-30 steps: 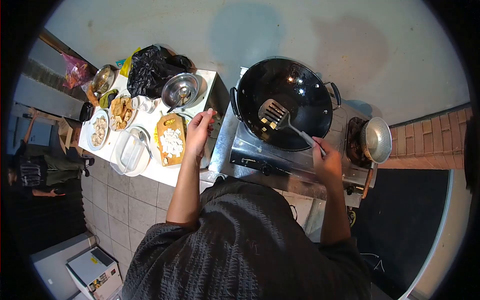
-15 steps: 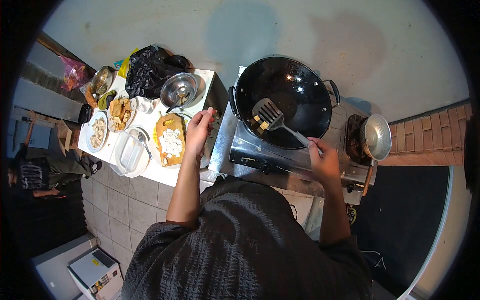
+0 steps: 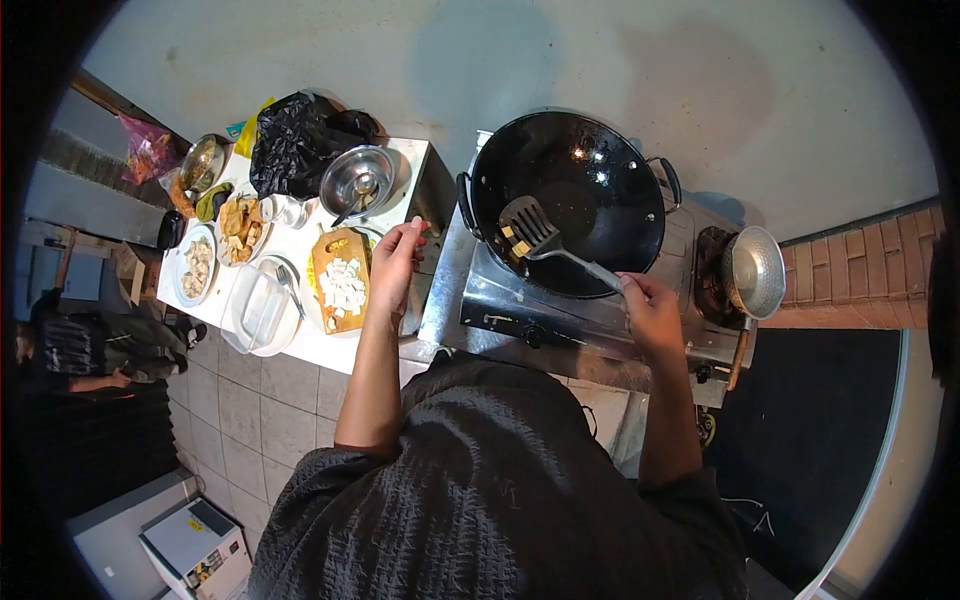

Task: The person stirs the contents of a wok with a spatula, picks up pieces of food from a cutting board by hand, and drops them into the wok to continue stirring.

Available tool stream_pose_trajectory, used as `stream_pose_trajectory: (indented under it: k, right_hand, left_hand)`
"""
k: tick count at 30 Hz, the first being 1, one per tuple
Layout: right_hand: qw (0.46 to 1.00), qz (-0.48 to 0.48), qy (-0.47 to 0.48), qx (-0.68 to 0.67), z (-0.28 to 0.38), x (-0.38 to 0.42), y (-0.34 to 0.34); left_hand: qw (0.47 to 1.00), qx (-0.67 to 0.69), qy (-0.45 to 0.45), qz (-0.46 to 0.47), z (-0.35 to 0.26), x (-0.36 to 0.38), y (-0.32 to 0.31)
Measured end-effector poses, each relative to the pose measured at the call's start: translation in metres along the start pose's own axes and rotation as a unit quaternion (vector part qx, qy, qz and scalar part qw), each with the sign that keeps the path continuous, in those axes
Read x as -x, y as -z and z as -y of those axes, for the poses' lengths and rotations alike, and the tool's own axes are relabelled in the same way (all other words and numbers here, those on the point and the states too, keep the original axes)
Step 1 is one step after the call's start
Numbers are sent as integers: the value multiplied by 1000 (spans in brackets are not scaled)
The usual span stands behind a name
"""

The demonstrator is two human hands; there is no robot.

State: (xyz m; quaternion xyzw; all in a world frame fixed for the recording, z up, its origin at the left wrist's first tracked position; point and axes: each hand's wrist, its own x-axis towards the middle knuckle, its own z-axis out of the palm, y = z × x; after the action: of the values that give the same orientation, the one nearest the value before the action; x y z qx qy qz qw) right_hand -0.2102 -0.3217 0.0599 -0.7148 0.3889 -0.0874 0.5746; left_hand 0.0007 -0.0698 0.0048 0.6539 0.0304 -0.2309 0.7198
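Note:
My right hand is closed round the grey handle of a slotted turner. The turner's dark head is in the left part of a black two-handled wok, beside a few small golden-brown food pieces. Oil glints on the wok's inner wall. Left of the wok, my left hand is held up in the air with its fingers curled together, and nothing shows in it. Nearest to that hand lies a wooden cutting board with white diced food on it.
The wok sits on a metal gas stove; a hammered saucepan with a wooden handle is at right. The white table carries a steel bowl, plates of food, a clear container and a black bag. Another person is far left.
The turner's head has shifted slightly up and left in the wok, with the food pieces beside it. My left hand stays nearly still. The other person's arm has come down.

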Motion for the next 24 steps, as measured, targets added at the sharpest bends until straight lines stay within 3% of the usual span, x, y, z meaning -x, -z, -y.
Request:
stream_pose_trajectory:
  k: [10,16,19,24]
  right_hand:
    - [997,6,-36,-72,-2,3,-2]
    - [997,-1,-6,-80,-2,6,-12]
    - [988,22,-53,-142,-1,7,-14]
    - [996,-8,4,-92,-1,5,-28]
  left_hand:
    - [1000,3,7,5,0,-2,4]
    - [1000,-2,7,9,2,-6,1]
    - [1000,-5,1,5,0,-4,-2]
    - [1000,-1,3,8,-3,-1,-6]
